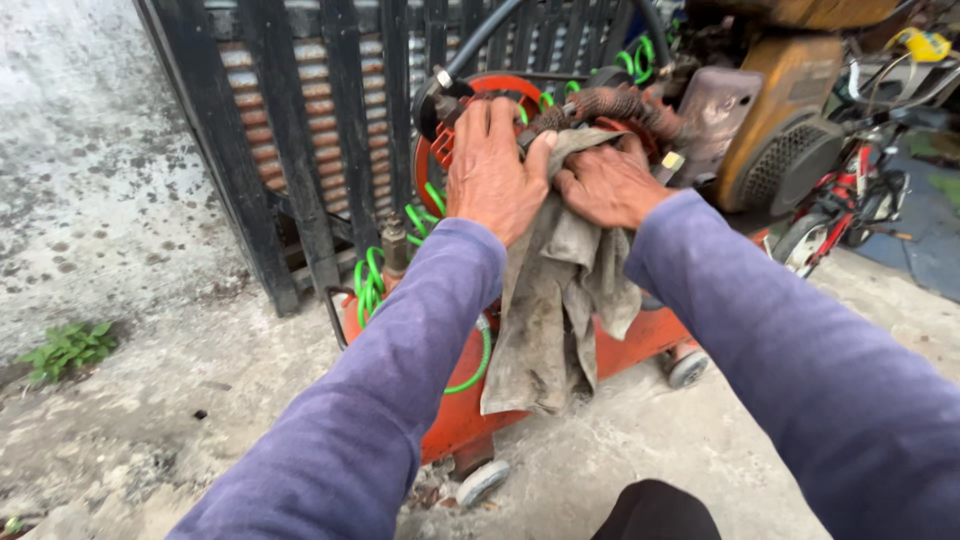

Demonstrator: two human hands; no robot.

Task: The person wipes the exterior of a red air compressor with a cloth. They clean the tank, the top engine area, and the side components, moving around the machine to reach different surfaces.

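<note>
**Two hands, one rag, on the compressor top**

Both hands press a dirty grey rag (560, 290) onto the rusty finned pump (618, 104) of the orange compressor (640, 335). Left hand (492, 170) lies flat, fingers spread, pinning cloth against the red wheel guard (500, 88). Right hand (610, 185) bunches it, fingers curled. Best worked with short strokes, keeping loose cloth clear of the green coiled hose (372, 280). Fingertips and the surface beneath are hidden; the engine (790, 150) behind is cut off.

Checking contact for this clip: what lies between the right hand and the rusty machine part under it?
In the head view, a dirty grey rag lies between the right hand and the rusty finned part.
</note>
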